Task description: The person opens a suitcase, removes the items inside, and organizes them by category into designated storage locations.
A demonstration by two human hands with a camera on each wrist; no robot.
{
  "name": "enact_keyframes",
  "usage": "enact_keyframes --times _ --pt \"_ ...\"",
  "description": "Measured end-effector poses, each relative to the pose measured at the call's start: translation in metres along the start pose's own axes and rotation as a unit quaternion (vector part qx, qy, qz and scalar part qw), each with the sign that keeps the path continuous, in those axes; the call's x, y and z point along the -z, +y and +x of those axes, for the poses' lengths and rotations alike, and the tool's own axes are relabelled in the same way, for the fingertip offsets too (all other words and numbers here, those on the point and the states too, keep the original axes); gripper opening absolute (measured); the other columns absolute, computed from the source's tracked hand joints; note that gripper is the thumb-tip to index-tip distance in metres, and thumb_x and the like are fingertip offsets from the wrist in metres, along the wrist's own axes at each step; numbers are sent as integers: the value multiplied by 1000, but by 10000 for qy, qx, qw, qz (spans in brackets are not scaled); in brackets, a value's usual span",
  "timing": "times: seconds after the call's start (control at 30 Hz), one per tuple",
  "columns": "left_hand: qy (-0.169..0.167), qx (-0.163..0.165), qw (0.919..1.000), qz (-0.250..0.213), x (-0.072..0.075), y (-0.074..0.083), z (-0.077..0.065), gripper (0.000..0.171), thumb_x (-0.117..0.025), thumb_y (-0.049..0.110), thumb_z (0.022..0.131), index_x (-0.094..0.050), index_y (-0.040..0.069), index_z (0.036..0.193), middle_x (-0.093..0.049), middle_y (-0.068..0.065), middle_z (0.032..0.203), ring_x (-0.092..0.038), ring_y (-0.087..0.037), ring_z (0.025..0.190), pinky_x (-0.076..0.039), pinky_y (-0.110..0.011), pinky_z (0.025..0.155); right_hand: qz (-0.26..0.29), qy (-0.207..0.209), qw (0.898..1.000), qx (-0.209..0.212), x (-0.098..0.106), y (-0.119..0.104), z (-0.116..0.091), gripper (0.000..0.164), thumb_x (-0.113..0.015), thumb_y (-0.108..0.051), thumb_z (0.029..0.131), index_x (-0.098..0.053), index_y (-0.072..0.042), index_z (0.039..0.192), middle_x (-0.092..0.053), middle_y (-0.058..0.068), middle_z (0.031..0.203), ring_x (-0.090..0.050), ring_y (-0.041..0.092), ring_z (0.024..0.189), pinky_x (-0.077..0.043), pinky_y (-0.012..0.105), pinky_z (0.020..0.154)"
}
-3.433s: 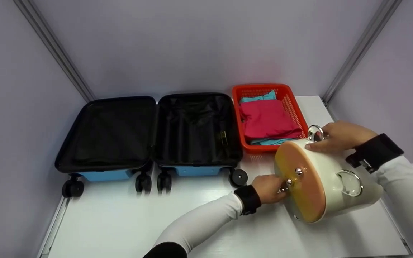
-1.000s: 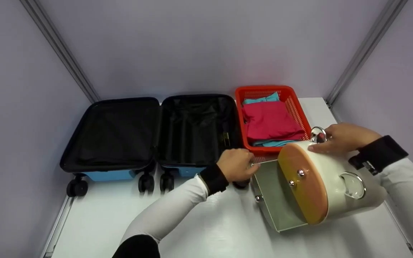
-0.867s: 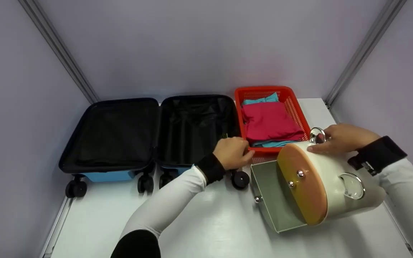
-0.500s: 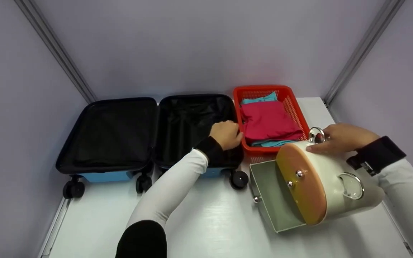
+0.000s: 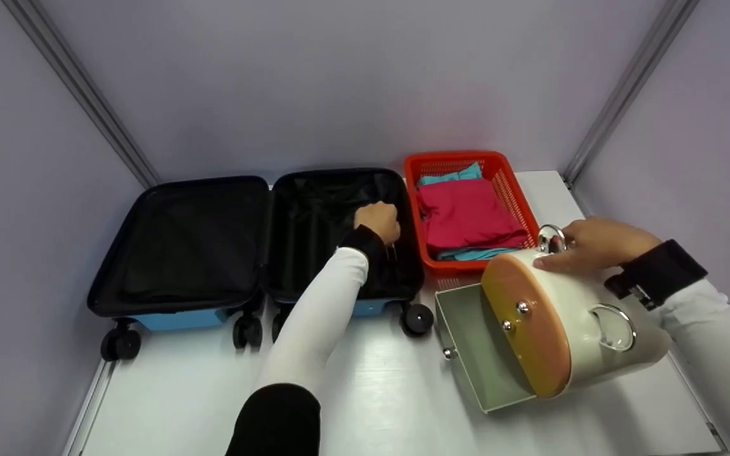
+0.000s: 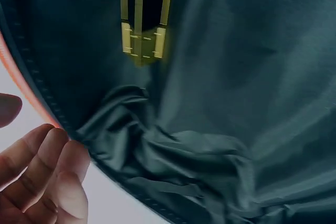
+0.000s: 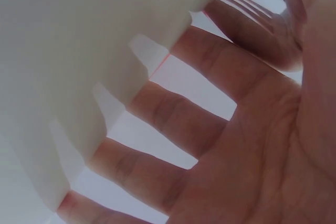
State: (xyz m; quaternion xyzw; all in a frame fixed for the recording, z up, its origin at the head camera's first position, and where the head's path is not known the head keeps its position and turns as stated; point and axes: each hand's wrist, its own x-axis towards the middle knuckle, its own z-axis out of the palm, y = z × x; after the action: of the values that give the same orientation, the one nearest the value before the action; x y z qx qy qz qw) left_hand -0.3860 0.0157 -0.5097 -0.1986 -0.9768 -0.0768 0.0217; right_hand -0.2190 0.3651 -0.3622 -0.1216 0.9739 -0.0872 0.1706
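Note:
My left hand [image 5: 379, 221] hovers over the right half of the open suitcase [image 5: 184, 247]. In the left wrist view its fingers [image 6: 55, 153] are loosely bent and hold nothing. A small angular gold-and-black object [image 6: 143, 43] lies beyond them on the dark lining; its kind is unclear. My right hand [image 5: 606, 244] rests on the upper side of a cream storage box [image 5: 577, 297], by its ring handle [image 5: 552, 238]. The right wrist view shows spread, straight fingers [image 7: 178, 116] with their tips against the cream wall. From the box's orange front a drawer [image 5: 488, 348] is pulled out.
A red basket [image 5: 410, 209] holding a folded pink cloth [image 5: 469, 212] and light blue cloths [image 5: 466, 254] stands between suitcase and box. Black suitcase wheels [image 5: 417, 319] jut toward me. Grey walls [image 5: 339, 82] enclose the white tabletop [image 5: 371, 386].
My left hand pulled the drawer out leftward, let go of it, then moved up and left over the suitcase. My right hand has stayed on the box.

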Motion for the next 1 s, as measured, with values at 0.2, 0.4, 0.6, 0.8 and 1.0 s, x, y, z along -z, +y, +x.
enact_keyframes --times 0.2,0.4,0.6,0.8,1.0 --pt "-481 -29 9987 174 -24 -2 4 22 -68 20 98 -83 8 109 -82 -14 116 -79 -33 104 -65 -51 87 -135 75 9998 87 0 -1 1 49 -75 -58 97 -64 -14 82 -59 0 76 -55 18 72 -43 34 65" --pt "-1201 -226 9916 418 -49 1 2 37 -66 26 102 -75 12 135 -72 -14 137 -73 -31 122 -62 -49 98 -33 48 9999 115 -1 -3 3 49 -76 -59 96 -65 -14 82 -60 1 77 -56 18 72 -44 34 65" --pt "-1670 64 9840 623 -63 5 0 39 -62 29 107 -72 17 143 -67 -16 146 -66 -33 132 -59 -49 103 -79 74 9999 134 -1 -2 4 50 -75 -61 96 -66 -13 84 -61 2 80 -56 19 73 -45 34 65" --pt "-1753 204 9824 614 -68 8 -5 39 -60 28 108 -72 16 143 -66 -16 148 -59 -35 136 -54 -51 109 37 15 9999 114 -1 -1 5 49 -76 -60 96 -65 -13 83 -59 1 77 -56 18 72 -44 34 64" --pt "-1546 64 9877 229 -69 5 -6 33 -67 21 104 -77 14 134 -73 -16 141 -71 -34 127 -60 -51 102 66 -13 9999 108 1 0 6 48 -77 -58 96 -64 -15 80 -58 -1 75 -55 17 71 -44 34 65"
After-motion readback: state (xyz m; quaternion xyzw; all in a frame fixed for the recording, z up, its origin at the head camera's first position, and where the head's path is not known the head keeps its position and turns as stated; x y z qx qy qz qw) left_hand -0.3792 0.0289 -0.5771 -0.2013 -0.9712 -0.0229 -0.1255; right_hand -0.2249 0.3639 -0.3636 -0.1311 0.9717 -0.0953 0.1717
